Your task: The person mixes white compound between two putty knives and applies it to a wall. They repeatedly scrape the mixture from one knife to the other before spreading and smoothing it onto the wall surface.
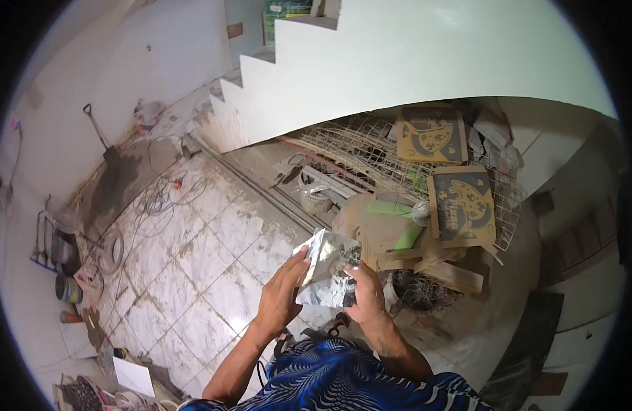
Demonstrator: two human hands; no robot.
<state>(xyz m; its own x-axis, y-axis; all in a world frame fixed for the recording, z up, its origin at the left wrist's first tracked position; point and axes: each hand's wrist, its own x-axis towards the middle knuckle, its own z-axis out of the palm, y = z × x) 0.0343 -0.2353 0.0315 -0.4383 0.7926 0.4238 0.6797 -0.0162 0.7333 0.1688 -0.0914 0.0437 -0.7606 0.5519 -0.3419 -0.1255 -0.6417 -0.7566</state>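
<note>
Between my two hands, in front of my body, is a shiny silver foil packet (327, 268) with creased, reflective faces and a darker patch toward its right side. My left hand (283, 291) presses along the packet's left side, its fingers pointing up and held together. On the opposite side my right hand (367, 293) grips the edge, the thumb lying over the packet's face. What the packet contains, if anything, is hidden.
Two pizza boxes (462, 205) lie on wire mesh (357, 140) under the white staircase (398, 61). Metal bars (254, 185) run along the tiled floor (186, 281). Loose cable (158, 195) and a shovel (109, 147) are at left. Wood offcuts (453, 276) lie at right.
</note>
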